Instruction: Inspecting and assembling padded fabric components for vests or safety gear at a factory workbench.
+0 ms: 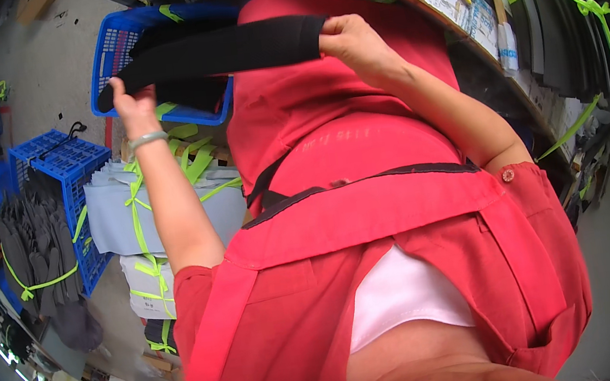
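A long black piece of cloth shaped like a sock (pixel 225 51) is stretched sideways in front of me. My right hand (pixel 356 43) pinches its cuffed end between thumb and fingers. At its other, rounded end is my left hand (pixel 136 106), with a ring-shaped bangle on the wrist. The thumb points up against the cloth; the other fingers are blurred and partly hidden. Beneath the cloth's left half stands a blue plastic basket (pixel 98 71) with more black cloth inside. My red apron (pixel 361 144) spreads under the right end.
Blue crates (pixel 58 157) and a tied bundle of dark grey pieces (pixel 39 248) stand to the left. Nearer are light grey bundles (pixel 111 208) with yellow-green ties. A table edge (pixel 412 7) runs along the upper right, with a stack of dark sheets (pixel 559 10) on it.
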A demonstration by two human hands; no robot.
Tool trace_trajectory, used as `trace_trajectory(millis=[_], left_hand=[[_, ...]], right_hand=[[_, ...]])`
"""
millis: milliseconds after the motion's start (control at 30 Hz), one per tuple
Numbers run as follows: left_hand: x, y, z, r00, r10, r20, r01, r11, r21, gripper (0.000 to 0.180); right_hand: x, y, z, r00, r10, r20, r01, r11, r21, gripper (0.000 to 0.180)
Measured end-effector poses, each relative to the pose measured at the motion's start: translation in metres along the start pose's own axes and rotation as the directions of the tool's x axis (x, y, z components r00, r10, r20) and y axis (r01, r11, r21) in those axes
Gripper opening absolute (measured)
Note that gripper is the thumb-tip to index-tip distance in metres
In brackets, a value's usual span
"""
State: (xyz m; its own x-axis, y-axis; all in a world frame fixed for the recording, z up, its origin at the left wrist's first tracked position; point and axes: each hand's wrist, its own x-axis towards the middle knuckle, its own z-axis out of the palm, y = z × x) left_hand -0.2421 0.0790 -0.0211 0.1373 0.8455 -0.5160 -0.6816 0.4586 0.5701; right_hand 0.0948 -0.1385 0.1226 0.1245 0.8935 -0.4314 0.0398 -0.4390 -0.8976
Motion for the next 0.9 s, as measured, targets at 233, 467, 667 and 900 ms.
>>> trace_trajectory(millis=[233, 467, 667, 900], left_hand=[[-0.117, -0.107, 0.087, 0.927, -0.279, 0.249, 0.221, 0.946, 0.235, 0.019], [-0.119, -0.108, 0.093, 0.918, -0.237, 0.319, 0.096, 0.911, 0.402, 0.020], [-0.139, -0.052, 0.118, 0.866, -0.412, 0.282, -0.141, 0.339, 0.930, 0.023], [-0.144, 0.012, 0.189, 0.739, -0.501, 0.451, -0.430, 0.166, 0.888, 0.019]], right_hand=[[0.009, 0.001, -0.001, 0.989, -0.081, 0.121, 0.102, 0.979, -0.175, 0.027], [0.023, -0.012, -0.031, 0.968, -0.226, 0.109, 0.251, 0.857, -0.450, 0.035], [0.031, -0.026, -0.055, 0.908, -0.313, 0.278, 0.418, 0.637, -0.648, 0.028], [0.031, -0.161, -0.059, 0.376, -0.813, 0.445, 0.863, 0.133, -0.487, 0.022]])
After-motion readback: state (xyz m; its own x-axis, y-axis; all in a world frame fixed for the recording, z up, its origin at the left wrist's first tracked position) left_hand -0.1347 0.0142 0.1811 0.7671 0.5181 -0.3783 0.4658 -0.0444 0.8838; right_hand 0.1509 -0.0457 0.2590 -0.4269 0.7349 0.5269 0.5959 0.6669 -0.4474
